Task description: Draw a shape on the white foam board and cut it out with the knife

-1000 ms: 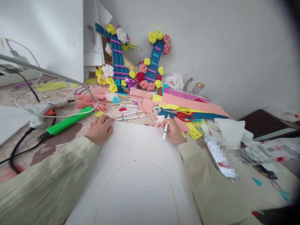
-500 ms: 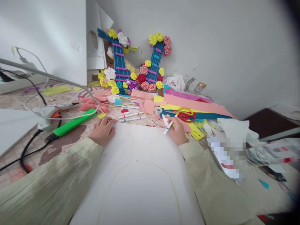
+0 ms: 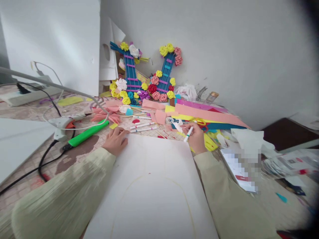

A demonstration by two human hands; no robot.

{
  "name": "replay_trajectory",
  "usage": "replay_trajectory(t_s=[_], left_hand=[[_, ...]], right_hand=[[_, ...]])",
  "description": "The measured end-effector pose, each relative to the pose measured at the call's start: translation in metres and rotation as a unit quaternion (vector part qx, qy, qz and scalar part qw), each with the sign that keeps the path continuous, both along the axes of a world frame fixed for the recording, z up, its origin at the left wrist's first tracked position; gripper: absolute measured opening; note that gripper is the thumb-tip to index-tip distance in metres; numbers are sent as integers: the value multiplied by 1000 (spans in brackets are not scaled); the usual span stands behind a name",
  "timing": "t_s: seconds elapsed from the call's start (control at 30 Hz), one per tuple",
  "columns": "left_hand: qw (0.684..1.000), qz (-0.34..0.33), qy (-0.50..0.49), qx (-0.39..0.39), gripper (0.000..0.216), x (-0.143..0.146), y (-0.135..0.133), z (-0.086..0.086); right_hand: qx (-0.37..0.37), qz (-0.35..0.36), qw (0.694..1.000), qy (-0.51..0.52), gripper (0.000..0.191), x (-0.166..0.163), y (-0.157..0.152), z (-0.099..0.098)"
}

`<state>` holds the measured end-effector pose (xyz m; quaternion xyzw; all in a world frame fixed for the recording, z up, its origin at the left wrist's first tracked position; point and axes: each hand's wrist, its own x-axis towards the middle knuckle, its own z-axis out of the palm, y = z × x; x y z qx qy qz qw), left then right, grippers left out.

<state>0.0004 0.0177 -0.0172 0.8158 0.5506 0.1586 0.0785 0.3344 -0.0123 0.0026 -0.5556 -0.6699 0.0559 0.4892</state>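
Note:
A large white board (image 3: 154, 199) lies in front of me, with a faint yellow guitar-like outline drawn on it. My left hand (image 3: 116, 141) rests at its far left corner, fingers bent loosely and apart, holding nothing. Beyond the far right corner, my right hand (image 3: 198, 141) grips a white marker (image 3: 188, 134) with a green band. A crumpled white tissue (image 3: 178, 126) is by the right fingertips; whether they touch it I cannot tell. More white markers (image 3: 142, 125) lie just past the board's far edge, and yellow-handled scissors (image 3: 199, 121) are behind my right hand.
Two blue paper guitars (image 3: 165, 73) with paper flowers lean against the wall. Coloured paper strips (image 3: 211, 114) cover the table's back. At left are a glue gun (image 3: 62, 127), a green stick-like tool (image 3: 88, 133) and cables. A phone-like device (image 3: 238, 171) lies at right.
My right hand has shifted slightly right with the marker, which now stands more steeply. The view has tilted and moved a little left. My left hand stays at the board's corner.

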Motion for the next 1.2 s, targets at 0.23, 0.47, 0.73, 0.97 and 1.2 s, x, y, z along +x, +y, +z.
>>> replay_trajectory(t_s=[0.23,0.47,0.73,0.97,1.2], left_hand=[[1000,-6,-5,0,37,1,-2,2],[1000,-6,1,-18,39,2,-5,4],[1000,-1,4,-28,39,4,-7,6],[1000,-4,7,-25,38,3,-6,5],[1000,-3,11,-16,37,3,-3,0]], right_hand=[[-58,174,969,-166,12,-59,-7,35],[-83,241,929,-270,25,-90,21,26],[-100,257,918,-287,22,-89,21,22],[-114,207,925,-296,27,-98,29,14],[-143,235,909,-313,26,-101,27,19]])
